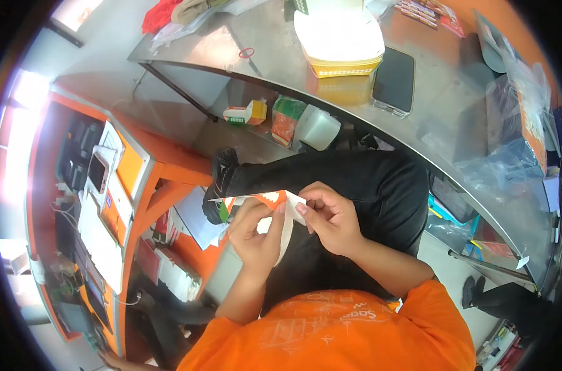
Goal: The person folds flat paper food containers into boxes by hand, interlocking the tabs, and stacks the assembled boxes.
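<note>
Over my lap I hold a thin printed cardboard piece (271, 198), with orange and green on its outside and white inside. My left hand (254, 237) pinches its near edge between thumb and fingers. On the right, my right hand (331, 221) grips a white flap at the end of the piece, thumb pressed against it. The piece is partly folded, and a white part hangs below it between my hands. My fingers hide some of it.
A metal table (438, 139) ahead carries stacked yellow-and-white paper trays (344, 67) and a dark phone (394, 83). Printed cartons (288, 120) lie beneath it. An orange counter (173, 173) stands left. Another person's leg (506, 301) shows at right, another's arm (123, 363) at lower left.
</note>
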A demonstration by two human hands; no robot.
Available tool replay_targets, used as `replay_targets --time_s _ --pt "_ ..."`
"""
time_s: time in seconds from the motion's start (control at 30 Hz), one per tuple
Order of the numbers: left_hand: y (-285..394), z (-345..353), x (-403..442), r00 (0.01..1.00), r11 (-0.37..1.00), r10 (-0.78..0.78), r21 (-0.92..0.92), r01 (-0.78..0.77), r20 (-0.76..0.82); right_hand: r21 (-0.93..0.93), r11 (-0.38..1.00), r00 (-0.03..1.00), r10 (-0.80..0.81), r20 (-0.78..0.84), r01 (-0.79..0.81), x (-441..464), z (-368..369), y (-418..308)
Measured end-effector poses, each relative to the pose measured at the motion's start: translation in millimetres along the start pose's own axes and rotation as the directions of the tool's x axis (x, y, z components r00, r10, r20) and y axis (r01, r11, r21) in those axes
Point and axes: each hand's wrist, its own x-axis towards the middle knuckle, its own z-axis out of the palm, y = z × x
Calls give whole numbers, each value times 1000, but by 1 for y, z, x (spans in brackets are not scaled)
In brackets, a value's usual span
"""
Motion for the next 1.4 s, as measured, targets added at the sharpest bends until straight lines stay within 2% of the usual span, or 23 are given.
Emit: replay_targets --time_s 0.13,0.43,0.73,0.8,1.0,1.13,1.2,1.3,1.33,1.4 --pt "-2 3 -5 1000 1000 -15 12 15 -15 -116 985 991 -134 -17 131 -2 3 11" --pt "-3 11 -15 999 999 -9 30 10 -36 -270 951 988 -157 3 152 -4 -3 10" --pt "2 14 -10 1000 1000 13 14 -13 -1 -416 864 948 -317 -9 285 6 -1 10" --pt "1 12 -13 1000 998 7 60 -7 3 -410 867 950 -311 -5 282 7 0 11" --pt "0 16 -15 991 995 -96 -27 94 -88 -367 890 959 -285 16 270 7 3 13" --pt "5 14 -8 998 998 -57 -6 57 -29 -400 879 964 -259 55 259 8 -3 8" --pt "3 7 -6 999 999 -17 28 16 31 -326 915 969 -246 21 239 9 -2 8" --pt "-1 10 -6 1000 999 12 -49 -12 -4 -233 950 977 -214 -7 207 8 -5 8" --pt "-5 7 -8 1000 1000 15 -21 -15 -3 -206 959 979 -202 -12 195 6 -5 7" --pt "-3 5 -9 998 999 -29 -33 27 -47 -201 959 978 -208 -17 201 2 -2 6"
